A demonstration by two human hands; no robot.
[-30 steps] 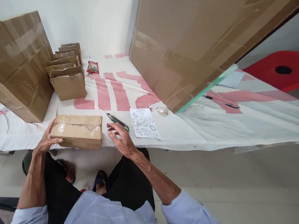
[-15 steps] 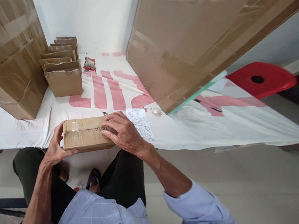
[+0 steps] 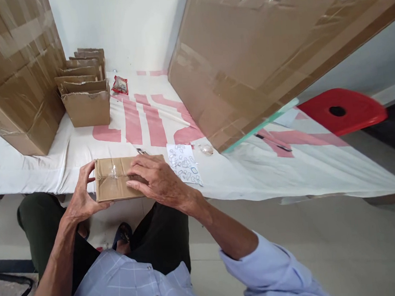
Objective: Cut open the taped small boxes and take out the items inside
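A small closed cardboard box [image 3: 108, 187] is held at the table's near edge, with a strip of clear tape [image 3: 114, 170] across its top seam. My left hand [image 3: 81, 200] grips its left end, thumb along the near side and fingers at the far corner. On the box top lies my right hand [image 3: 160, 178], fingers stretched over the seam and thumb a little apart; it hides the right part of the box. A small metallic thing [image 3: 141, 151] shows just behind the box. Right of it lies a paper sheet [image 3: 185, 165] with small printed shapes.
Several open cardboard boxes [image 3: 87, 109] stand in a row beside a tall taped carton [image 3: 25, 97]. A red packet [image 3: 120, 84] lies near the wall. A large cardboard panel [image 3: 238, 62] leans on the right, with a pen [image 3: 282, 147] and a red stool [image 3: 351, 108] beyond.
The box has shifted slightly right with my left hand on it. My right hand has slid left along the box top. The view has moved a little.
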